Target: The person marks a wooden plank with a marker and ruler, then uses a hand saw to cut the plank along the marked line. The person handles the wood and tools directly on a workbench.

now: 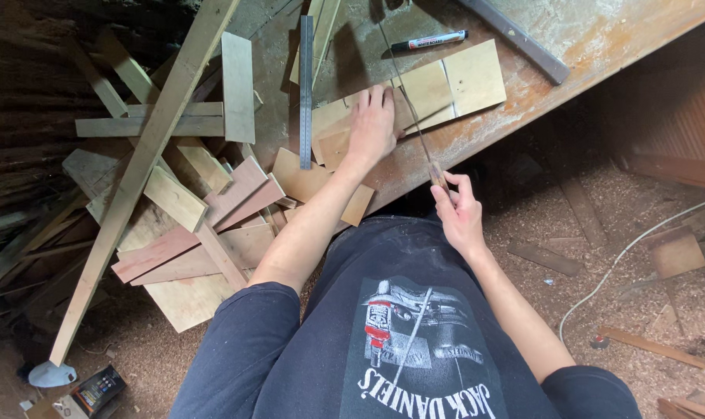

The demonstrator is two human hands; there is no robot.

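- Head view: the left hand (372, 122) lies flat, palm down, on a thin plywood sheet (438, 87), its fingers (378, 96) spread open and pressing on the wood rather than gripping it.
- The plywood sheet rests on the tabletop (601, 35) near its front edge, angled across it, with dark lines drawn over its pale face.
- The right hand (459, 216) is off the tabletop's edge, just in front of the person's body, its fingers closed around the wooden handle of a narrow saw (411, 105).
- The saw's thin blade runs from that handle up and away across the plywood sheet, passing just right of the left hand and crossing the sheet.
- A black marker (428, 40) lies on the tabletop just beyond the sheet, apart from both hands.
- A long steel ruler (306, 77) lies on the tabletop left of the left hand, pointing away from the person.
- A metal bar (515, 37) lies slantwise at the far right of the tabletop.
- Left of the tabletop, a heap of wood offcuts (197, 209) is piled low, with a long plank (143, 163) leaning across it.
- The floor (640, 302) to the right is covered with sawdust, and a white cable (632, 248) trails over it.
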